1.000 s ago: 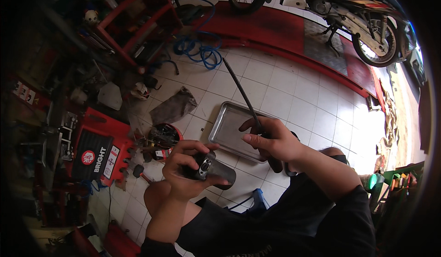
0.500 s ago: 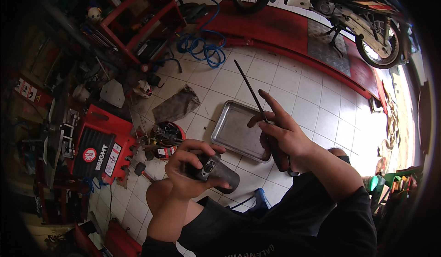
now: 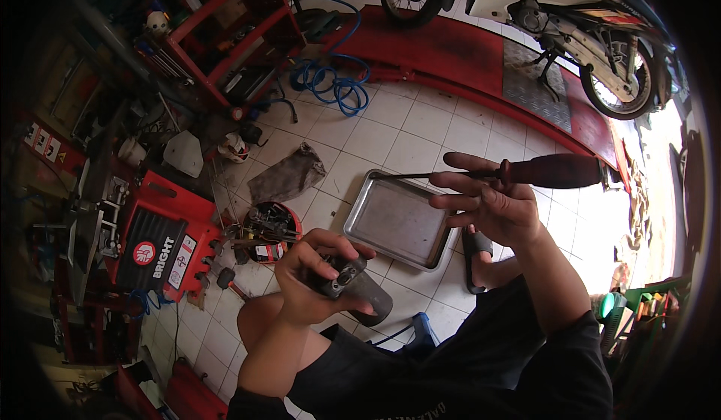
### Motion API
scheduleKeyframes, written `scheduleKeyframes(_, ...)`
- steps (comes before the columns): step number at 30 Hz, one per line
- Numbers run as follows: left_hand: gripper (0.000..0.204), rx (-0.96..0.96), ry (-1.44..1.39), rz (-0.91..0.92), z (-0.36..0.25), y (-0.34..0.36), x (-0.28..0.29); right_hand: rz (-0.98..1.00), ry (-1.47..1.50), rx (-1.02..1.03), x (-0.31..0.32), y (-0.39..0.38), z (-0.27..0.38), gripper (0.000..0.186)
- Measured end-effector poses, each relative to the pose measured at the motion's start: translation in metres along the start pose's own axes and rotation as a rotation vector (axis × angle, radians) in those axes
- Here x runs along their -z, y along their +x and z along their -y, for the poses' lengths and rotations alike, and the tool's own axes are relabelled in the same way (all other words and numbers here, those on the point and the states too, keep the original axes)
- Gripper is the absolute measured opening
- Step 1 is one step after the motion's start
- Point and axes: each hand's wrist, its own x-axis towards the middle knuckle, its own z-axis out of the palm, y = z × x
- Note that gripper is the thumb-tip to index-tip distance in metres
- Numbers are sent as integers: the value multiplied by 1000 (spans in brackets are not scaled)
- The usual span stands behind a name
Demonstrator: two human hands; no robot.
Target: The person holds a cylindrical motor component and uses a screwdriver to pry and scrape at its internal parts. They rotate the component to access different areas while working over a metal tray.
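Observation:
My left hand (image 3: 312, 277) is closed around a dark grey cylindrical metal part (image 3: 353, 289), held just above my bare knee. My right hand (image 3: 492, 206) holds a screwdriver (image 3: 526, 172) by its dark red handle, lying level, with the thin shaft pointing left over a metal tray (image 3: 398, 221). The fingers of that hand are partly spread along the handle. The tray lies flat on the white tiled floor between both hands.
A red tool box (image 3: 161, 243) and a round container of small parts (image 3: 266, 228) sit at the left. A grey rag (image 3: 289, 176), a blue coiled hose (image 3: 334, 82), a red shelf rack (image 3: 225, 45) and a motorcycle (image 3: 556, 22) on a red ramp lie farther off.
My right hand has swung the screwdriver from pointing up and away to lying level, with the handle now to the right. The left hand has kept its grip.

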Motion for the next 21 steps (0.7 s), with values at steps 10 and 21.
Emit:
scheduleKeyframes(10,60,2,-60,-2,12,0,-7,-379,-438,12,-7,6,3,24)
scheduleKeyframes(21,59,71,18,34,30,1,-10,-305,-122,297,-21,-5,7,24)
